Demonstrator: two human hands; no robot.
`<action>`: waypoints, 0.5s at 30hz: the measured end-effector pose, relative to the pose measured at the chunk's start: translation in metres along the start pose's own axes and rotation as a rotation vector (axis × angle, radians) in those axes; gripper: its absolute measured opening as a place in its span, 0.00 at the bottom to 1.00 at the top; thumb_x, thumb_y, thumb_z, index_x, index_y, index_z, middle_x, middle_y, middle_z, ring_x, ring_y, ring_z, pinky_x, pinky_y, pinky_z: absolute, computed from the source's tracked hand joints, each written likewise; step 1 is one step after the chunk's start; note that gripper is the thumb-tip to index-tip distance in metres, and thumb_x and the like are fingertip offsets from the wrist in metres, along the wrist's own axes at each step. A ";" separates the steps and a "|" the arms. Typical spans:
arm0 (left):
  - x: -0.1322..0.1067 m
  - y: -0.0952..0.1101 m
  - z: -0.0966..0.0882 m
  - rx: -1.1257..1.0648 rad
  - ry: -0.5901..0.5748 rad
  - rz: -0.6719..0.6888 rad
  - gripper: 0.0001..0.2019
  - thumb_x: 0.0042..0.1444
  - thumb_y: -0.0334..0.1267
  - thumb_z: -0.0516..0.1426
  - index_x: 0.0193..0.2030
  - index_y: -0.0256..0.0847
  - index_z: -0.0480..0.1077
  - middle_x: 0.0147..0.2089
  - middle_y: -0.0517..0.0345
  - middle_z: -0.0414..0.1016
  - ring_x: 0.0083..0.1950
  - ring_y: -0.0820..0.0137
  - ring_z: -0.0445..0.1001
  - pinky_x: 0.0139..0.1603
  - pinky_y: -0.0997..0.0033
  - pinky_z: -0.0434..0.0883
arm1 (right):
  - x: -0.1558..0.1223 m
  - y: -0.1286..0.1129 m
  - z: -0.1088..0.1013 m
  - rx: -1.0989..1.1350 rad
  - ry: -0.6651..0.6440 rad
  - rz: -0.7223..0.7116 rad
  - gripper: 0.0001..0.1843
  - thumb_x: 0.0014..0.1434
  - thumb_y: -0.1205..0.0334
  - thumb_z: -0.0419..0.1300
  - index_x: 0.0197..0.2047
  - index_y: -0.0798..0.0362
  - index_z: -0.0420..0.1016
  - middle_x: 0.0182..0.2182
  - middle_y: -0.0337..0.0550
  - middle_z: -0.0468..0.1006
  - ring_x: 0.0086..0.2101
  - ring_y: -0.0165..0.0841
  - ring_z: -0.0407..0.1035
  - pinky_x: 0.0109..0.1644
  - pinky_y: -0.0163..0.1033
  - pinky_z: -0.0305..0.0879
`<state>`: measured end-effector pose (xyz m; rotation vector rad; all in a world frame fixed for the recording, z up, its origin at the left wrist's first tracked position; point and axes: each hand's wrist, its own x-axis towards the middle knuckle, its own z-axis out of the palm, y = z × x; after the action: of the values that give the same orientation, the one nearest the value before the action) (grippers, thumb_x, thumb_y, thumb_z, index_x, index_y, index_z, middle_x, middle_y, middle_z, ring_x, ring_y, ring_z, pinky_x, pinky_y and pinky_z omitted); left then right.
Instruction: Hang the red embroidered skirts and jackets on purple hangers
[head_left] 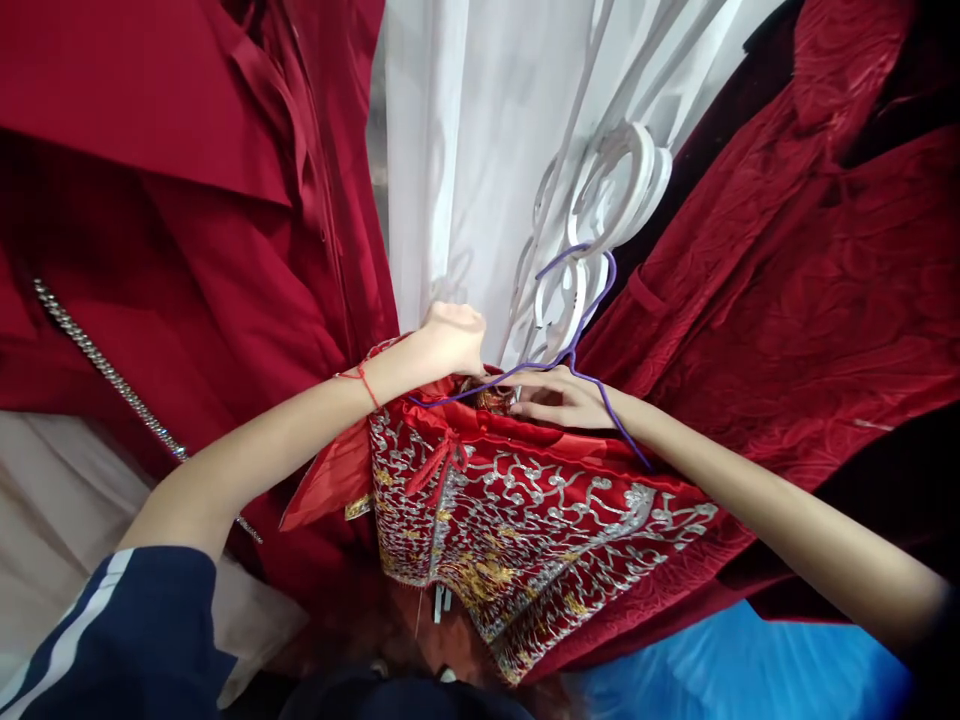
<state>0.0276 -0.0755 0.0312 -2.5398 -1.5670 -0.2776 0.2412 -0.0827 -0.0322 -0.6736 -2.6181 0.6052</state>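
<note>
A red embroidered garment (517, 530), covered in silver and gold patterns, hangs in front of me with its satin-lined upper edge open. My left hand (454, 335) is closed in a fist at the far side of that edge, its fingertips hidden. From the right reaches my right hand (559, 395), fingers pointing left, thumb and fingers around a gold-brown part (495, 397) of the garment at the opening. A purple hanger (592, 375) crosses over my right hand, its hook up near white rings. A red fabric tie (439, 462) hangs on the garment's front.
Dark red garments hang on the left (187, 250) and the right (810, 300). A jewelled band (105, 365) runs across the left one. White rings (615, 190) hang before a white curtain (495, 120). Blue pleated fabric (735, 670) lies at lower right.
</note>
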 end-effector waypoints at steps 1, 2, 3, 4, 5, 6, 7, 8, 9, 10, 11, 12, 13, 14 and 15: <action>0.000 0.001 -0.002 0.018 -0.039 -0.023 0.16 0.37 0.47 0.70 0.30 0.37 0.80 0.30 0.48 0.77 0.36 0.58 0.76 0.38 0.64 0.71 | 0.000 0.001 -0.001 -0.063 0.009 -0.008 0.26 0.68 0.51 0.56 0.64 0.56 0.69 0.39 0.45 0.81 0.34 0.28 0.73 0.40 0.34 0.71; 0.000 0.000 -0.005 0.029 -0.069 -0.047 0.19 0.36 0.48 0.70 0.32 0.37 0.80 0.31 0.48 0.78 0.38 0.57 0.77 0.39 0.64 0.71 | -0.001 0.002 -0.002 -0.103 0.011 -0.013 0.26 0.69 0.51 0.56 0.64 0.56 0.68 0.36 0.44 0.81 0.33 0.28 0.73 0.40 0.34 0.71; -0.001 -0.001 -0.008 0.022 -0.073 -0.062 0.20 0.36 0.49 0.70 0.34 0.38 0.80 0.32 0.48 0.78 0.39 0.57 0.77 0.39 0.64 0.71 | -0.001 0.004 -0.003 -0.125 0.009 -0.022 0.27 0.69 0.50 0.55 0.65 0.57 0.68 0.34 0.43 0.81 0.31 0.28 0.73 0.40 0.34 0.70; -0.001 -0.002 -0.011 -0.012 -0.050 -0.059 0.21 0.37 0.50 0.70 0.36 0.38 0.80 0.32 0.49 0.78 0.39 0.58 0.76 0.40 0.64 0.71 | -0.001 0.004 -0.003 -0.139 0.006 -0.036 0.27 0.69 0.50 0.54 0.64 0.57 0.68 0.34 0.43 0.81 0.30 0.28 0.72 0.39 0.34 0.70; -0.002 -0.003 -0.014 -0.060 -0.021 -0.051 0.20 0.39 0.49 0.69 0.36 0.38 0.80 0.32 0.49 0.78 0.39 0.58 0.76 0.41 0.64 0.71 | -0.001 0.005 -0.003 -0.150 0.003 -0.051 0.27 0.69 0.49 0.54 0.64 0.56 0.69 0.35 0.44 0.81 0.31 0.29 0.73 0.40 0.35 0.71; -0.003 -0.004 -0.016 -0.116 0.010 -0.035 0.19 0.42 0.49 0.68 0.37 0.38 0.80 0.32 0.50 0.78 0.39 0.60 0.76 0.41 0.63 0.70 | -0.001 0.005 -0.003 -0.161 0.008 -0.063 0.27 0.69 0.48 0.54 0.63 0.56 0.69 0.37 0.45 0.81 0.32 0.29 0.73 0.41 0.36 0.71; -0.004 -0.005 -0.018 -0.175 0.044 -0.013 0.17 0.45 0.48 0.67 0.36 0.38 0.80 0.32 0.51 0.78 0.39 0.61 0.76 0.42 0.63 0.69 | 0.000 0.005 -0.003 -0.175 0.018 -0.068 0.27 0.69 0.47 0.54 0.63 0.55 0.70 0.39 0.46 0.81 0.33 0.30 0.74 0.42 0.37 0.71; -0.005 -0.005 -0.019 -0.232 0.076 0.008 0.15 0.47 0.48 0.66 0.35 0.38 0.81 0.31 0.51 0.78 0.38 0.62 0.75 0.42 0.63 0.68 | 0.000 0.004 -0.003 -0.191 0.023 -0.065 0.27 0.69 0.47 0.54 0.63 0.55 0.70 0.41 0.47 0.81 0.35 0.31 0.74 0.44 0.38 0.71; -0.005 -0.005 -0.020 -0.287 0.104 0.028 0.14 0.48 0.47 0.65 0.34 0.38 0.81 0.31 0.52 0.77 0.37 0.63 0.75 0.42 0.63 0.67 | 0.001 0.002 -0.003 -0.205 0.023 -0.060 0.27 0.69 0.46 0.54 0.62 0.55 0.70 0.43 0.47 0.81 0.37 0.32 0.75 0.45 0.39 0.71; -0.006 -0.005 -0.020 -0.342 0.125 0.045 0.13 0.49 0.46 0.65 0.33 0.38 0.80 0.30 0.53 0.77 0.36 0.64 0.74 0.41 0.64 0.66 | 0.001 0.000 -0.003 -0.214 0.019 -0.056 0.26 0.69 0.46 0.54 0.62 0.54 0.71 0.44 0.48 0.81 0.38 0.32 0.75 0.46 0.39 0.70; -0.005 -0.005 -0.020 -0.404 0.147 0.057 0.13 0.49 0.46 0.65 0.32 0.37 0.80 0.28 0.53 0.75 0.35 0.65 0.73 0.39 0.64 0.66 | 0.001 -0.002 -0.004 -0.218 0.006 -0.049 0.26 0.69 0.47 0.54 0.61 0.54 0.71 0.44 0.47 0.81 0.38 0.32 0.75 0.46 0.38 0.70; -0.004 -0.005 -0.021 -0.474 0.170 0.068 0.13 0.50 0.46 0.65 0.30 0.36 0.80 0.26 0.54 0.73 0.33 0.66 0.72 0.38 0.64 0.65 | 0.002 -0.004 -0.005 -0.221 -0.010 -0.040 0.25 0.69 0.47 0.54 0.61 0.54 0.71 0.44 0.47 0.81 0.37 0.31 0.75 0.45 0.37 0.69; -0.002 -0.005 -0.022 -0.549 0.192 0.080 0.14 0.50 0.46 0.64 0.30 0.34 0.79 0.24 0.55 0.71 0.32 0.67 0.70 0.36 0.65 0.64 | 0.002 -0.006 -0.006 -0.224 -0.030 -0.030 0.25 0.69 0.48 0.53 0.60 0.55 0.71 0.45 0.47 0.81 0.37 0.30 0.74 0.44 0.36 0.69; 0.000 -0.005 -0.023 -0.627 0.214 0.093 0.15 0.51 0.47 0.64 0.30 0.33 0.79 0.22 0.56 0.69 0.31 0.68 0.69 0.35 0.66 0.64 | 0.002 -0.007 -0.007 -0.229 -0.045 -0.021 0.24 0.70 0.48 0.52 0.59 0.55 0.72 0.44 0.48 0.81 0.37 0.30 0.74 0.43 0.35 0.68; 0.002 -0.006 -0.025 -0.700 0.239 0.107 0.16 0.51 0.47 0.64 0.30 0.32 0.79 0.21 0.56 0.68 0.31 0.69 0.68 0.34 0.66 0.63 | 0.001 -0.009 -0.008 -0.239 -0.058 -0.007 0.23 0.71 0.49 0.51 0.56 0.56 0.73 0.43 0.48 0.81 0.36 0.30 0.74 0.42 0.34 0.67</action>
<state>0.0212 -0.0768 0.0566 -2.8968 -1.4035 -1.2556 0.2405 -0.0864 -0.0208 -0.7260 -2.7729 0.3166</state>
